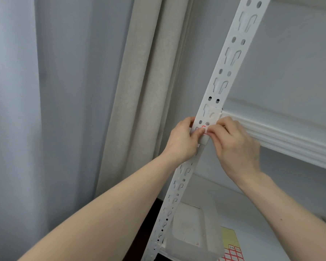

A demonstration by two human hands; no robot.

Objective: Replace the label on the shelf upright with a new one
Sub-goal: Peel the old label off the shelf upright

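Both hands, left hand [183, 140] and right hand [233, 146], pinch the red-edged label [204, 129] on the shelf upright [213, 102] (sheet of labels [232, 251] at 5 o'clock); thin paper could tear or stick crooked.

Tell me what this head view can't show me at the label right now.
- Label: mostly covered by fingertips of the left hand and right hand; text unreadable, old or new unclear.
- Sticker sheet: cut off by the bottom edge.
- Plastic tub: contents unclear through its cloudy wall.
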